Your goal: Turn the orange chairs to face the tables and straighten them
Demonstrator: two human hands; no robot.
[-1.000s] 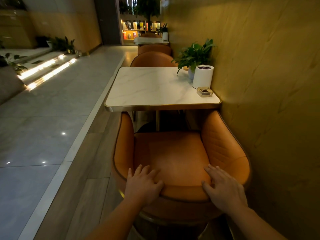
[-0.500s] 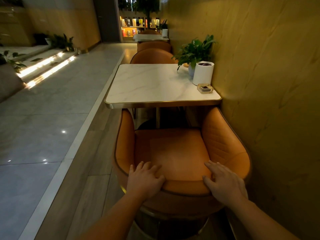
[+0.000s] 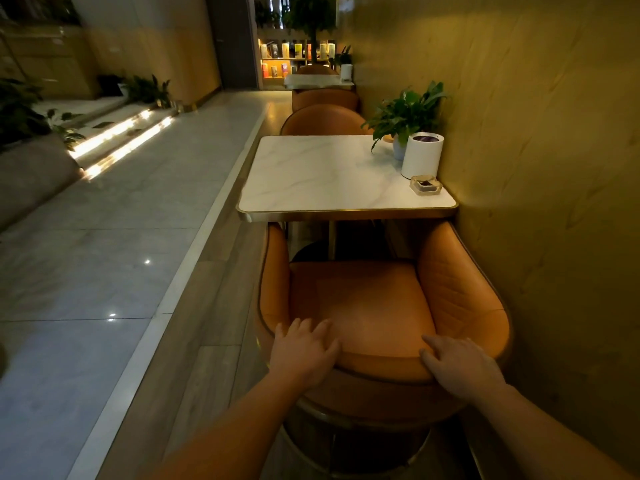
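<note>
Resting flat-fingered on the backrest rim at lower centre, the left grip [image 3: 304,351] and right grip [image 3: 462,367] just press the orange chair [image 3: 360,306], neither clamping, and its seat opens straight up-frame toward the tabletop [image 3: 329,174], so I'd guess only a tiny nudge is left.

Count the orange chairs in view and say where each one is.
4. Nearest chair faces the marble table; second chair across it; third chair behind that; fourth chair beyond the far table. Others may be hidden.
</note>
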